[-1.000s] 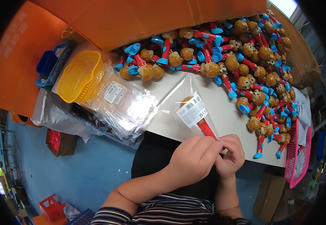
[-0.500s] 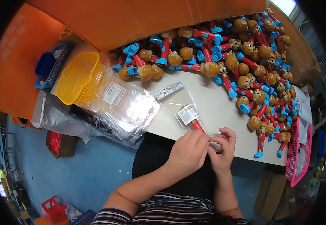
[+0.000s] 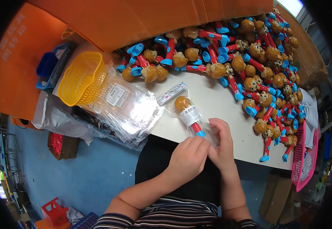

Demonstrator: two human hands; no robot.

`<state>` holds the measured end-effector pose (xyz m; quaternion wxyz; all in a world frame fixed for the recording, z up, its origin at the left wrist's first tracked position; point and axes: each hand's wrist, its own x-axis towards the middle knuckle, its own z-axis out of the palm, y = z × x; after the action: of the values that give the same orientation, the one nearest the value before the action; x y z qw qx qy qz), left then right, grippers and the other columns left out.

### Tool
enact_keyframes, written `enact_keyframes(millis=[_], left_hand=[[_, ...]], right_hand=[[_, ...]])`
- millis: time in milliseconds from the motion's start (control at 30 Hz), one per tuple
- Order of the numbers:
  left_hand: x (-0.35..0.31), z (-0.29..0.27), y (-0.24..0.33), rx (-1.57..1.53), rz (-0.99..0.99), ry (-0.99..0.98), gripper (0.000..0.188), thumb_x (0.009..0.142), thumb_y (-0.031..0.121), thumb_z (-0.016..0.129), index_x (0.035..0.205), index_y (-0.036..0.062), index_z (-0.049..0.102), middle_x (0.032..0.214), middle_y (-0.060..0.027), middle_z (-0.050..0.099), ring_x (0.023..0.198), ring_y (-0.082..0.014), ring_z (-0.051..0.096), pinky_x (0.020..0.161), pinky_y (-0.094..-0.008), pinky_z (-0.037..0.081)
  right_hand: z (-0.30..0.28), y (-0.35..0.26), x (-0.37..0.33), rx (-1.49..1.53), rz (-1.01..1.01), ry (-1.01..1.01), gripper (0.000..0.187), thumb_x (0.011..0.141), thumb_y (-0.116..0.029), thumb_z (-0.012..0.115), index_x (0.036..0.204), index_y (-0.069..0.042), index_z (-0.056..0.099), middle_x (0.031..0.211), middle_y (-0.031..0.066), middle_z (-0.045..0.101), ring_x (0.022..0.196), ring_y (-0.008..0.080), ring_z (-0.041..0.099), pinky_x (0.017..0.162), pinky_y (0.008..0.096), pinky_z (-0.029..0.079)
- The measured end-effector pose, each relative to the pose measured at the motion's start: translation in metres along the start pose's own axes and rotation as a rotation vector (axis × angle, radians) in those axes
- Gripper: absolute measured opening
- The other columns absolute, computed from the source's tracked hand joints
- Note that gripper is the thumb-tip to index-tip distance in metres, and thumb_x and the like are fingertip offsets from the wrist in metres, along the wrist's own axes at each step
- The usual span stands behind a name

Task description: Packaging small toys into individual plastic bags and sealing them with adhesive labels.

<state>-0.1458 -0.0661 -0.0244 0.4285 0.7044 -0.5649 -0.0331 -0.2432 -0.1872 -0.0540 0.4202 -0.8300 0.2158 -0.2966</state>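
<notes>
A toy figure with a round brown head, red body and blue base lies inside a clear plastic bag at the table's near edge. Across its middle shows a white printed label. The bag's near end is pinched between the curled fingers of my left hand. Beside it, my right hand grips the same end at its thumb, its index finger raised and bent along the bag. The exact pinch point is hidden by the fingers. A narrow printed header strip shows at the bag's far end.
Many similar toy figures are heaped across the table's back and right. To the left lie a stack of clear bags and a yellow basket. A pink basket hangs at the right edge; orange board stands behind.
The bagged figure's head and blue base have come into fuller view, with the label now wrapped around its middle. My right hand has shifted slightly left and its fingers have straightened against the bag.
</notes>
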Motion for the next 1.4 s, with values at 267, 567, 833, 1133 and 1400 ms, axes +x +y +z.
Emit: enact_keyframes(millis=[267,567,833,1133,1400], left_hand=[[-0.005,0.001,-0.007,0.019,-0.073,0.066,0.029,0.077,0.0,0.07,0.104,0.001,0.06,0.096,-0.0138,0.057,0.087,-0.0332,0.058,0.078,-0.0397,0.049],[-0.012,0.011,-0.025,-0.01,-0.104,0.291,0.022,0.074,-0.011,0.064,0.093,0.0002,0.061,0.094,-0.0135,0.055,0.073,-0.0268,0.059,0.06,-0.0318,0.049],[-0.019,-0.007,-0.032,0.082,-0.183,0.255,0.019,0.073,-0.006,0.068,0.088,0.003,0.063,0.09,-0.0113,0.056,0.078,-0.0283,0.058,0.067,-0.036,0.048],[-0.012,0.004,-0.013,0.086,-0.079,0.093,0.02,0.079,0.004,0.072,0.098,0.0031,0.066,0.093,-0.0103,0.062,0.087,-0.0292,0.06,0.075,-0.0374,0.05],[-0.013,0.019,-0.015,0.13,-0.138,0.177,0.014,0.079,0.01,0.073,0.091,0.0058,0.068,0.089,-0.0074,0.061,0.083,-0.0275,0.058,0.073,-0.0383,0.044]], right_hand=[[0.005,-0.002,0.003,0.005,0.053,0.014,0.047,0.077,0.002,0.073,0.121,-0.001,0.056,0.113,0.0148,0.06,0.09,0.0237,0.063,0.076,0.0304,0.053],[0.011,-0.009,0.01,-0.07,0.141,0.052,0.045,0.079,-0.005,0.078,0.12,-0.001,0.058,0.109,0.013,0.062,0.076,0.0144,0.06,0.063,0.0251,0.049],[-0.001,-0.005,0.004,0.106,0.3,-0.004,0.024,0.086,-0.005,0.074,0.107,0.004,0.066,0.085,0.0061,0.069,0.066,0.0056,0.059,0.058,0.0187,0.049],[-0.025,-0.017,0.024,0.503,0.745,-0.335,0.019,0.092,-0.011,0.067,0.1,0.005,0.07,0.08,0.0055,0.069,0.063,0.0072,0.062,0.057,0.0201,0.051],[-0.023,-0.012,0.036,0.417,0.754,-0.44,0.017,0.092,-0.011,0.066,0.097,0.005,0.069,0.075,0.0055,0.069,0.059,0.0074,0.062,0.051,0.0187,0.047]])
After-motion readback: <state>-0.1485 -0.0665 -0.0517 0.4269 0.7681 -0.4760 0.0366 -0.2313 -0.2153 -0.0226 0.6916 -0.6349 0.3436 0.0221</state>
